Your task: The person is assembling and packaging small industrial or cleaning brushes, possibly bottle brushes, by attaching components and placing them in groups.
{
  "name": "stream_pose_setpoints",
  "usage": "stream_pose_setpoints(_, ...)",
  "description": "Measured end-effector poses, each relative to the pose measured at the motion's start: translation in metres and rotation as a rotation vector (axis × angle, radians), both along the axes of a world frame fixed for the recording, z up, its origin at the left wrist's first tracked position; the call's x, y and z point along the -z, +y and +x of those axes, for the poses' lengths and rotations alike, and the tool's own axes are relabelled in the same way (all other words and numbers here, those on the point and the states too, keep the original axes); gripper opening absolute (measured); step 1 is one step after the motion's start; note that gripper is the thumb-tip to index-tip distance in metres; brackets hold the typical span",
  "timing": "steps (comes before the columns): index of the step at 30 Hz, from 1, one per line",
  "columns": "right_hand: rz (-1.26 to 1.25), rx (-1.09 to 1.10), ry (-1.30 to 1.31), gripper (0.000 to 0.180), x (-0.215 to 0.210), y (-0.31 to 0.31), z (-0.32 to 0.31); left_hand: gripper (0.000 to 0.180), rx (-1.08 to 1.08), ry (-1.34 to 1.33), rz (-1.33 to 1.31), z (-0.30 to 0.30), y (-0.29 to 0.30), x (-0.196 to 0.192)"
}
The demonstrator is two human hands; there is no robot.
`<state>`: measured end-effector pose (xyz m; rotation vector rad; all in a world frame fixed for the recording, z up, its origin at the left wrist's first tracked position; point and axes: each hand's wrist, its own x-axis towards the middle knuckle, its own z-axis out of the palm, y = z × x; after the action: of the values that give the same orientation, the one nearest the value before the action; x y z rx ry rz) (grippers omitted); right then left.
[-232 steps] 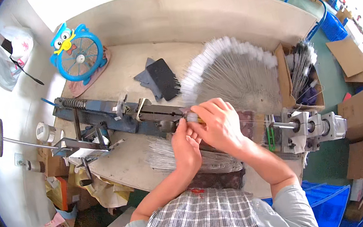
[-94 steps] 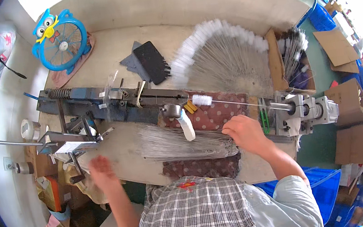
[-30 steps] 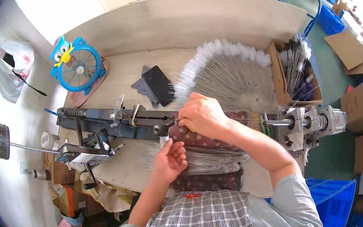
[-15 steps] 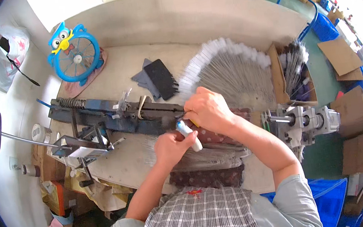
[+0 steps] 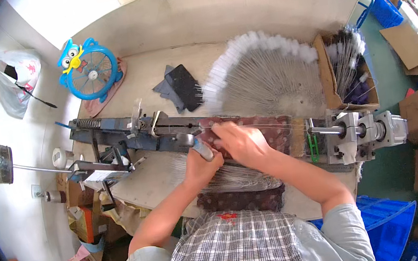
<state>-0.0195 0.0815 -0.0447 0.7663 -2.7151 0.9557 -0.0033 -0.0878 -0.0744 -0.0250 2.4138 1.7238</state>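
Note:
My left hand (image 5: 204, 164) is closed around a pale taped handle with a blue end (image 5: 202, 149), beside the long dark metal bench fixture (image 5: 168, 128). My right hand (image 5: 241, 142) lies just right of it, over a brown dotted cloth (image 5: 273, 128). Its fingers are bent and smeared by motion, so whether they hold anything is hidden. Thin wires run past its fingertips toward the metal clamp shaft (image 5: 326, 130) on the right. A bundle of thin wire stems (image 5: 242, 177) lies on the near side, below both hands.
White-tipped wire brushes (image 5: 270, 71) fan out at the back. A cardboard box (image 5: 326, 74) holds more brushes. A black pad (image 5: 184, 87) and a blue toy-shaped fan (image 5: 91, 72) stand farther left. A cranked bracket (image 5: 98, 172) sits at the left; a blue crate (image 5: 387, 220) is at lower right.
My right hand has drawn away from the fixture, slightly right and down. My left hand has shifted, and its handle now tilts differently. The whole view has turned slightly.

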Motion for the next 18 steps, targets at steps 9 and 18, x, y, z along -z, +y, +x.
stream_pose_setpoints(9, 0.037, -0.040, -0.051, 0.010, -0.001, 0.007, 0.000, 0.029, -0.448, -0.172, 0.437, 0.019, -0.095, 0.009)
stream_pose_setpoints(18, 0.008, -0.073, -0.092, 0.020, -0.014, 0.008, 0.002, 0.030, -0.775, -0.302, 0.944, 0.033, -0.178, 0.019)
